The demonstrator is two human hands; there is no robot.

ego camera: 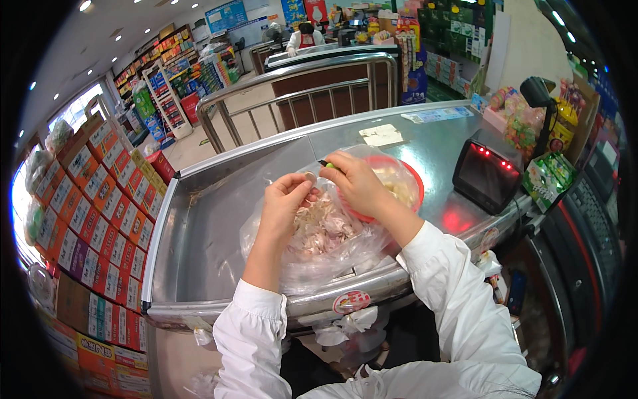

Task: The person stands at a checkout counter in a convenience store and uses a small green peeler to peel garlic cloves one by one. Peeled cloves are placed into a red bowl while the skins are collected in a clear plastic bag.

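Between the fingertips of my left hand is a small pale piece that looks like a garlic clove. My right hand grips a small tool with a green and black handle, perhaps a paring knife; its blade is hidden. Both hands are close together above an open clear plastic bag heaped with papery garlic skins. Just right of the bag, partly behind my right hand, sits a red plastic basin. Its clear bag liner holds pale peeled cloves.
A metal checkout counter carries the bag and basin. To the right stand a black scanner and candy containers. Stacked cartons rise on the left. Beyond the steel railing, a person is at another counter.
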